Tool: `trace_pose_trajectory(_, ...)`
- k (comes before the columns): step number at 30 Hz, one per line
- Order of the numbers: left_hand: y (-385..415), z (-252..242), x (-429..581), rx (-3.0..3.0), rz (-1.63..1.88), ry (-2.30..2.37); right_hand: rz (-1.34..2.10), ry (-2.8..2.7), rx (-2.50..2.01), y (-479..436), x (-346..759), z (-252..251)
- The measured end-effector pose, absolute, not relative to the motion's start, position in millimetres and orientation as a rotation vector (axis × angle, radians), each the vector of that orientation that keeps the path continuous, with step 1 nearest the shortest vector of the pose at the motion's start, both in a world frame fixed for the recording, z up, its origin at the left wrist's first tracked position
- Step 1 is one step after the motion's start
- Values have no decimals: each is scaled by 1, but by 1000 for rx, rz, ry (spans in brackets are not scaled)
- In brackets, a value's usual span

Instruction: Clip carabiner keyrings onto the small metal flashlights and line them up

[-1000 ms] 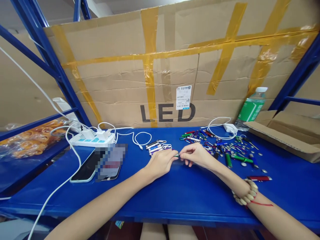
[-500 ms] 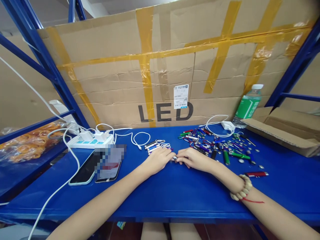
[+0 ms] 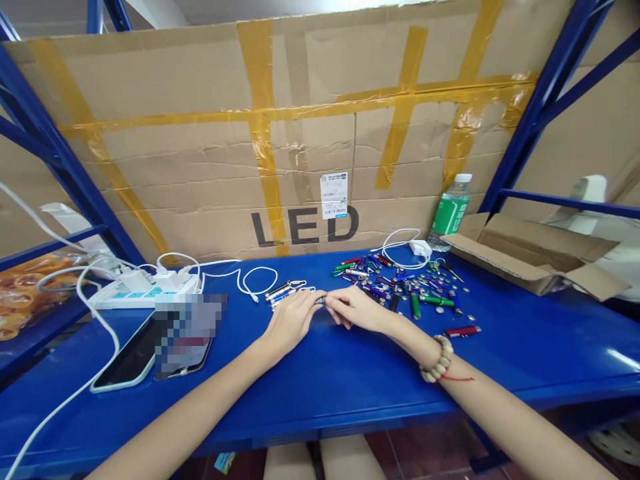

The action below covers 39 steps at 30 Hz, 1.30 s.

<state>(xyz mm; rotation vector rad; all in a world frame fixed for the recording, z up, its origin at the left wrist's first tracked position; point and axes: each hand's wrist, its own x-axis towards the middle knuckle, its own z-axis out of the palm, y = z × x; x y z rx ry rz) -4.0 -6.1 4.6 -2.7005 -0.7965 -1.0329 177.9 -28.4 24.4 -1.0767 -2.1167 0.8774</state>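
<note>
My left hand (image 3: pixel 291 315) is closed around a small silvery metal flashlight (image 3: pixel 321 301), mostly hidden, with only a short end showing between my hands. The fingertips of my right hand (image 3: pixel 354 307) pinch that end. Just behind my left hand lie several keychain flashlights (image 3: pixel 283 291) side by side, with clips on their ends. Beyond my right hand spreads a loose pile of coloured flashlight parts (image 3: pixel 377 277), with green, blue, red and black tubes. Small round silver button cells (image 3: pixel 440 310) are scattered among them. A red flashlight (image 3: pixel 463 331) lies apart near my right forearm.
A white power strip (image 3: pixel 150 293) with plugs and cables stands on the left of the blue table (image 3: pixel 320 393). Two phones (image 3: pixel 127 357) lie before it. At the back right are a green-labelled bottle (image 3: pixel 451 212) and an open cardboard box (image 3: pixel 515 270). A large cardboard sheet (image 3: pixel 200 180) stands behind.
The view has turned to the right, so everything appears shifted left. Both hands stay together on the flashlight; the right-hand fingers have changed their position slightly at its end.
</note>
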Motion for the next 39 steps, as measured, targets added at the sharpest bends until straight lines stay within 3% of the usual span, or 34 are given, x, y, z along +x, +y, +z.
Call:
trace_pose_trajectory(5, -6, 4, -1, -2698, -1041, -857, 748, -2128, -1173, -27, 179, 24)
trace_pose_trajectory(9, -5, 5, -1, -2678, -1074, -967, 397, -2059, -1238, -26, 180, 26)
trace_pose_trajectory(21, -4, 0, 0, -2842, -1092, -1074, -41, -2020, -949, -18, 187, 20)
trace_pose_trajectory(29, -14, 3, 0, -3109, -996, -1196, 248, -2000, -1039, -18, 186, 18)
trace_pose_trajectory(39, -13, 1, -2, -3057, -1019, -1120, 848, -1813, -1232, -19, 182, 18)
